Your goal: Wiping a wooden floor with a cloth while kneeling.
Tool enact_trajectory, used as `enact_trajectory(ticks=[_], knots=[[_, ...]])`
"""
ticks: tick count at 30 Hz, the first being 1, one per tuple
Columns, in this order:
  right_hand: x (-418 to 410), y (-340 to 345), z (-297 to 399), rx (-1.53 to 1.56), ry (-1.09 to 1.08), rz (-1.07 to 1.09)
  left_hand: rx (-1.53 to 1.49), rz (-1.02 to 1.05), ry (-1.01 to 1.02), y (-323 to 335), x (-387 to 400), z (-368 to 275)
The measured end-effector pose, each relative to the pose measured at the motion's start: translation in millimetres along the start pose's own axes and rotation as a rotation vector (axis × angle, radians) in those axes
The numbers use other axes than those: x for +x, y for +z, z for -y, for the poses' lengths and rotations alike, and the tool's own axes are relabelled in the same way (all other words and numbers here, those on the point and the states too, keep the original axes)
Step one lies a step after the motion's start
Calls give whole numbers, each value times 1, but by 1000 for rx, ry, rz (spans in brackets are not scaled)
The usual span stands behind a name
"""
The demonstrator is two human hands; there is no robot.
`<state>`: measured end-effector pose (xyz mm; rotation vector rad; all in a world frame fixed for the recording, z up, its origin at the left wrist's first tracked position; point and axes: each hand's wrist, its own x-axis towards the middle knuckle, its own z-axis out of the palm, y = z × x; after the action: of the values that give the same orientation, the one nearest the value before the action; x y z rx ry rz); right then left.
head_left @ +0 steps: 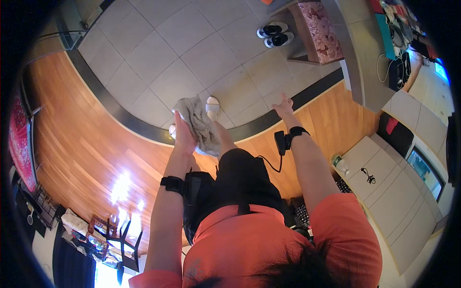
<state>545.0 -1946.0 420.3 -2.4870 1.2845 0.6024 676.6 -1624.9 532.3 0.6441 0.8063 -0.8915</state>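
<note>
My left hand (184, 134) grips a grey, fluffy cloth (202, 124) that hangs down in front of my legs. Its fingers are partly hidden behind the fabric. Out to the right, my right hand (283, 107) holds nothing, and its fingers are spread over the edge of the tiled floor (180, 79). Both wrists wear black straps with small devices. Below the cloth, my right foot wears a light slipper (212, 106); part of the other slipper (172, 131) shows beside my left hand.
A dark curved border strip (119, 118) separates the tiles from the wooden floor (90, 144). Black-and-white sneakers (275, 35) stand near a floral-padded seat (320, 32). At right are a counter corner (371, 97) and a pale tiled surface (392, 194) holding a plastic bottle (340, 164).
</note>
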Motion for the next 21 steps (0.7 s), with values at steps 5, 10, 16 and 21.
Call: enact_trajectory(ticks=[5,10,16,21], knots=[[27,-11,-21,15,129,386,9,10,21,11,2,4],[0,5,-5,85,153,173,31,16,47,4,-1,5],[-3,-9,-16,271,107,80,10,37,35,11,0,10],[2,-11,-23,541,217,163,64,23,22,12,-2,12]])
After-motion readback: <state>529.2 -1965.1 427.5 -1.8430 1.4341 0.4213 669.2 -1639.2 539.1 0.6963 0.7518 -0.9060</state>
